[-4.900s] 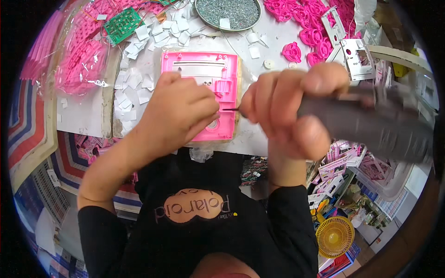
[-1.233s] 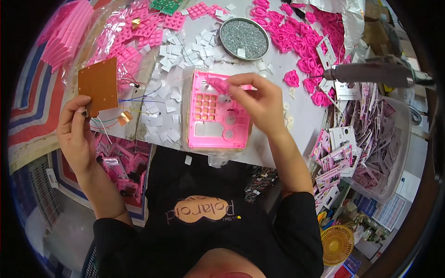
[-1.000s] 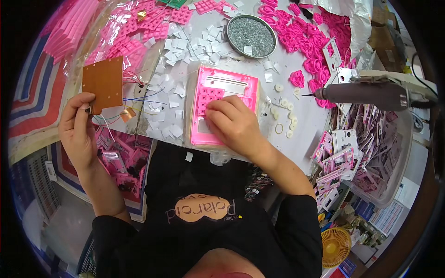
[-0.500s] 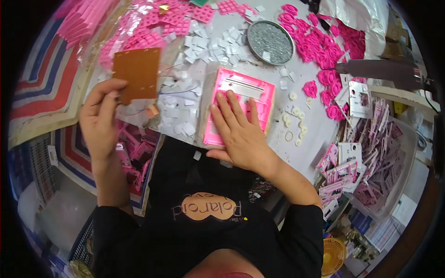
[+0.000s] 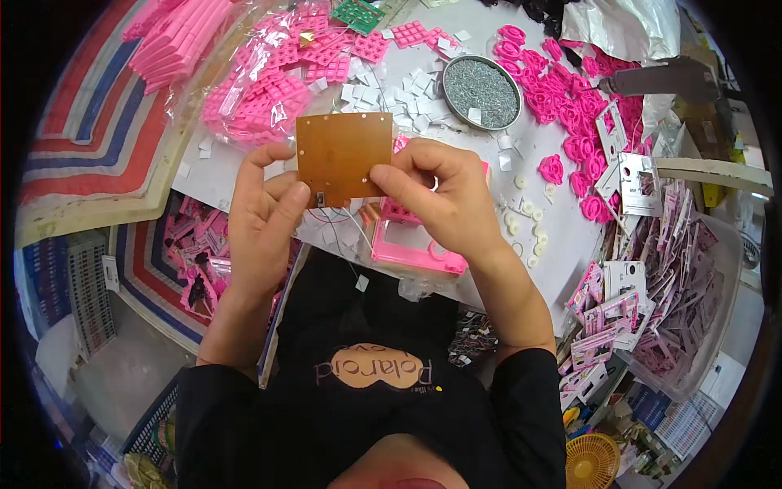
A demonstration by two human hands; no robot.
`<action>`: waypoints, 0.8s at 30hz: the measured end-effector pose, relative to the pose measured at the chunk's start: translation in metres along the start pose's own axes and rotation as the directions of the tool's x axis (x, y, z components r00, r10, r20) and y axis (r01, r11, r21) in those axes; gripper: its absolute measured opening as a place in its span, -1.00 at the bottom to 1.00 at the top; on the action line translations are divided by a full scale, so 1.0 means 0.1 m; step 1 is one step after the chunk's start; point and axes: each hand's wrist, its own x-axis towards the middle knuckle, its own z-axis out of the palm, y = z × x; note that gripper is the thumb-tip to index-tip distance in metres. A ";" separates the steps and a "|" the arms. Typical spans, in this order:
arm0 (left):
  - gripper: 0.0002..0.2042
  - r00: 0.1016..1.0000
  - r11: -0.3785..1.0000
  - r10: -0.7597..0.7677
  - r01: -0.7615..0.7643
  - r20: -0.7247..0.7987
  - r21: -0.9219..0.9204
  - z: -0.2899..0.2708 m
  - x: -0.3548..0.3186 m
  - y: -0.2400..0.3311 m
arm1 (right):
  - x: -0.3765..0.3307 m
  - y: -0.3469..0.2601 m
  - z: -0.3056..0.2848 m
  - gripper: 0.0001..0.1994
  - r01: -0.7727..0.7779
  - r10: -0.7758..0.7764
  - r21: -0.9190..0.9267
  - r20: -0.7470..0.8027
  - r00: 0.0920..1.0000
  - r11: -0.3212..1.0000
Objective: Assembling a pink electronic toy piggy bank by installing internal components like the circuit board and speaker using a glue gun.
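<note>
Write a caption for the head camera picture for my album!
Left fingers and right fingers hold a brown board near a pink plastic case.

The brown board (image 5: 344, 155) and right hand (image 5: 448, 196) hide much of the pink casing (image 5: 415, 259) from me. Beyond the fingers (image 5: 397, 184), grey bits (image 5: 482, 88) in the round dish (image 5: 494, 128) are too small to tell, and the silvery bag (image 5: 623, 31) is cut off.

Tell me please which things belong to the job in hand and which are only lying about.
Likely the job:
brown board, held by left hand and right hand
pink housing, partly hidden

Apparently lying about:
white squares
pink ring-shaped parts
yellow basket
</note>
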 end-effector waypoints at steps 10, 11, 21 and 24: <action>-0.68 0.950 0.662 0.306 -0.261 0.065 0.702 -0.33 0.10 0.24 | 0.15 0.12 -0.14 -0.79 -0.173 0.056 0.342 0.325 0.944 0.924; -0.69 0.878 0.531 0.463 -0.385 0.122 0.755 -0.34 0.21 0.29 | 0.18 0.11 -0.17 -0.79 -0.095 -0.004 0.265 0.350 0.937 0.959; -0.61 0.915 0.934 -0.330 0.280 0.234 0.223 -0.29 0.31 0.30 | 0.32 -0.06 -0.14 -0.90 0.514 -0.539 -0.229 -0.060 0.840 0.827; -0.64 0.889 0.925 -0.380 0.369 0.256 0.091 -0.47 0.28 0.26 | 0.09 0.00 -0.29 -0.86 0.562 -0.593 -0.307 -0.010 0.805 0.768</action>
